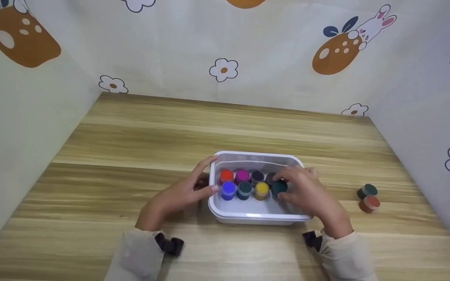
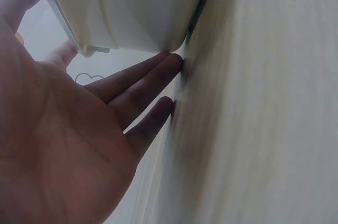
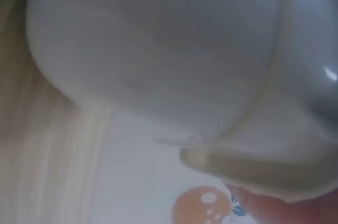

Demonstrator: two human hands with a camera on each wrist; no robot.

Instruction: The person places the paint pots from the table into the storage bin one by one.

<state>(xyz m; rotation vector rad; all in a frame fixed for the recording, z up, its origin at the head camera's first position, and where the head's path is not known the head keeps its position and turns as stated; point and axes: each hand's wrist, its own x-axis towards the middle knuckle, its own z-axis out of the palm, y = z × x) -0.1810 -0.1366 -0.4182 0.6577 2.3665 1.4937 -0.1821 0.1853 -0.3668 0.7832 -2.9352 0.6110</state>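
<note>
A white plastic box (image 1: 244, 215) stands on the table, holding two rows of small paint pots. The back row has an orange-red pot (image 1: 226, 176), a magenta pot (image 1: 242, 176) and darker ones. In front are a blue pot (image 1: 228, 190), a dark green pot (image 1: 243, 190) and a yellow pot (image 1: 261, 190). My right hand (image 1: 309, 191) reaches over the right rim and pinches another dark green paint pot (image 1: 279, 189) between thumb and fingers. My left hand (image 1: 178, 198) rests against the left rim, its lower fingers (image 2: 150, 89) straight beside the box wall.
On the table right of the box, a green paint pot (image 1: 367, 191) and a reddish-brown paint pot (image 1: 369, 203) stand close together. Patterned cloth walls (image 1: 170, 47) with fruit and flowers border the wooden table (image 1: 131, 132) at the back and sides.
</note>
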